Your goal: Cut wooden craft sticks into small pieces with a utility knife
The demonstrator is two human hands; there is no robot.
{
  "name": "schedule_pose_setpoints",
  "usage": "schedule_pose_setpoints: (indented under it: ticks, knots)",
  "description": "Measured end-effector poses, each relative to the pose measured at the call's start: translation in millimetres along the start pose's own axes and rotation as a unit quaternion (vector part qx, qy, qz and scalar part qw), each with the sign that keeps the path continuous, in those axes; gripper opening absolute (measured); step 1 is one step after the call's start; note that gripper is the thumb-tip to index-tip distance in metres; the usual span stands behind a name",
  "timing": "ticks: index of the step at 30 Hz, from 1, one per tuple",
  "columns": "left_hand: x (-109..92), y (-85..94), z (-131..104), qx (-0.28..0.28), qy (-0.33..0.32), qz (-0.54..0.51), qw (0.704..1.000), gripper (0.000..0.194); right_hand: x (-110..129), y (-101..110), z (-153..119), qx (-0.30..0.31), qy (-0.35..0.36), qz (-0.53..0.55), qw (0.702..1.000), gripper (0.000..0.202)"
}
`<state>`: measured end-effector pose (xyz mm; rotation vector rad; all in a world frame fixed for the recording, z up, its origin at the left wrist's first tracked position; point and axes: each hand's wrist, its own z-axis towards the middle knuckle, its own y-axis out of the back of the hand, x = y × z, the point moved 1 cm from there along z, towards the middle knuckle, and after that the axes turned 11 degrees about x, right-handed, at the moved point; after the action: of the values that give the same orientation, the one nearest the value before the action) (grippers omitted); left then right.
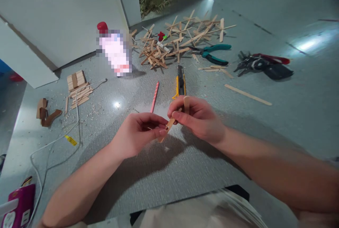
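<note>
My left hand [137, 132] pinches the lower end of a wooden craft stick [170, 124], which has a small dark notch or hole near my thumb. At the stick's upper end, my right hand [198, 118] is closed on it too. A second craft stick [186, 104] pokes up between my right fingers; whether the two sticks are joined is hidden. Just beyond my right hand lies a yellow and black utility knife [181, 81]. A pink striped pencil [155, 95] lies on the floor past my left hand.
Crossed craft sticks [153, 54] lie heaped ahead, beside teal-handled pliers [215, 53]. A multi-tool [265, 65] and a single stick [247, 94] are at right. A red-capped bottle [115, 49], bundled sticks [76, 81], a white cable [77, 111] and a magenta box [22, 199] are at left.
</note>
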<state>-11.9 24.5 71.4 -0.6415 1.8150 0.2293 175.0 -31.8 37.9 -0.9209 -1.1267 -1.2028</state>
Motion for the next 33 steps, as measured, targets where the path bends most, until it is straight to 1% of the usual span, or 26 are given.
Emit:
schedule_pose_setpoints:
  ticks: [5,8,11,14,17,19,21,25,27,30,33]
  knots:
    - [3,1.9,0,0.004,-0.008,0.007,1.000,0.017,0,0,1,-0.006,-0.008,-0.005,1.000,0.014]
    - [3,1.7,-1,-0.001,-0.019,0.037,0.999,0.017,4,-1,1,-0.010,-0.017,-0.046,0.999,0.012]
    - [-1,-0.2,-2,-0.030,-0.019,0.102,0.994,0.021,8,-2,1,-0.005,-0.020,-0.106,0.994,0.012]
    - [-6,-2.2,-5,-0.057,-0.033,0.203,0.977,0.017,10,-3,1,0.005,-0.012,-0.139,0.990,0.012]
    - [-7,-2.6,-6,-0.058,-0.062,0.296,0.951,0.018,11,-3,1,0.019,0.006,-0.152,0.988,0.010]
    - [-6,-1.5,-6,-0.057,-0.073,0.321,0.943,0.019,11,-4,1,0.018,0.016,-0.157,0.987,0.010]
    - [-3,0.0,-4,-0.054,-0.066,0.300,0.950,0.019,11,-3,1,0.010,0.020,-0.158,0.987,0.011]
    - [-1,1.5,-1,-0.052,-0.042,0.214,0.975,0.019,9,-3,1,0.002,0.010,-0.159,0.987,0.012]
    - [-2,1.1,0,-0.055,-0.040,0.208,0.976,0.021,9,-3,1,0.001,0.003,-0.157,0.988,0.012]
    - [-3,0.2,-1,-0.046,-0.039,0.227,0.972,0.020,9,-3,1,-0.001,0.007,-0.158,0.987,0.011]
    - [-1,1.9,0,-0.034,-0.039,0.218,0.975,0.016,10,-3,1,0.015,0.018,-0.160,0.987,0.011]
